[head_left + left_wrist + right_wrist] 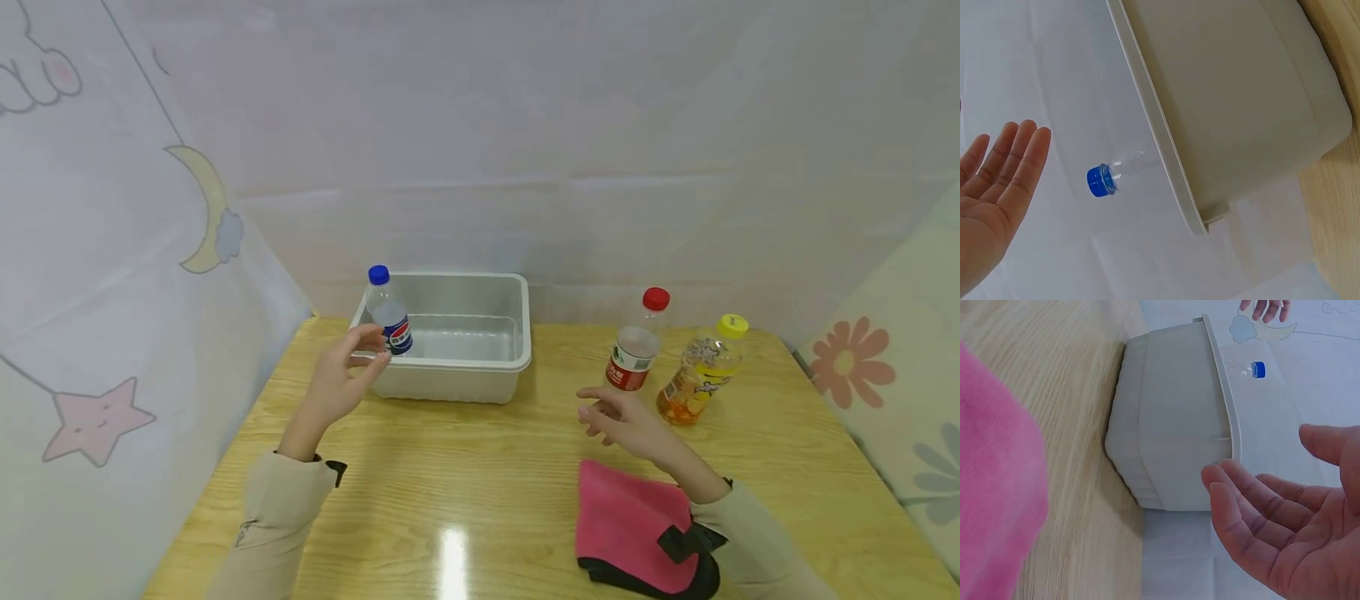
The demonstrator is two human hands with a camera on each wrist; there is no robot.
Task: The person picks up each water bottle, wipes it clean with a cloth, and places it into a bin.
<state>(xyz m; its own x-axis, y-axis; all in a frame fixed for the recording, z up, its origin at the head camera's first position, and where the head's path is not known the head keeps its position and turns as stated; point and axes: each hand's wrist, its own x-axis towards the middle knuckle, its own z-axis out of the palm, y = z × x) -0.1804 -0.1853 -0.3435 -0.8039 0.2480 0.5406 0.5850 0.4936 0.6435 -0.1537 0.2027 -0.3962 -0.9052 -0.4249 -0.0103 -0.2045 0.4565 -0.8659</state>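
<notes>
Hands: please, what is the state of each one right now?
Left hand: open, fingers straight, beside the blue-capped bottle, which stands in the white tub; it holds nothing.
Right hand: open, relaxed, holding nothing.

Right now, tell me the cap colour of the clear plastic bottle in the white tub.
Blue cap, clearest in the head view.

Staged tabletop booth: cartoon-print curtains (112, 275), wooden table (480, 467).

Blue-capped bottle (389, 314) upright in tub (480, 363)
</notes>
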